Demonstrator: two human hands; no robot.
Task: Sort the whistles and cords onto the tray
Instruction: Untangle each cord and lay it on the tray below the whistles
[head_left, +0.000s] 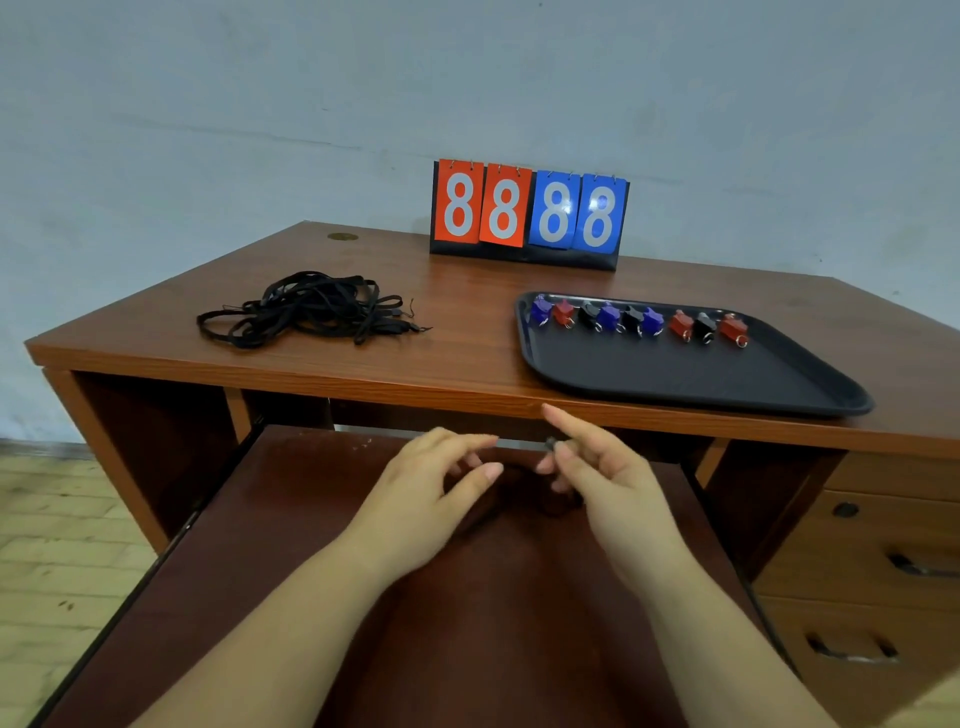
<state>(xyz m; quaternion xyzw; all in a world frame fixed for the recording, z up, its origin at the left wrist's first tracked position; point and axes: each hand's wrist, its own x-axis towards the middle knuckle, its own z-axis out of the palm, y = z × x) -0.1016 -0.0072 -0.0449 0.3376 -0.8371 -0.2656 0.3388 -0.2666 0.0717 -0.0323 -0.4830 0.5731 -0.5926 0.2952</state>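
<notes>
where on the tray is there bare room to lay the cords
The tray's whole near half is bare, from the row of whistles to its front rim. Only the far edge is crowded. The cords lie on the desk.

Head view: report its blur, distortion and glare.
Head view: wide-angle bending bows the brown wooden desk edge and tilts the wall; both hands, left and right, look soft with motion blur, so the small dark item in the right grip is unclear; the row of coloured whistles on the black plastic tray stays sharp; no strong glare.
</notes>
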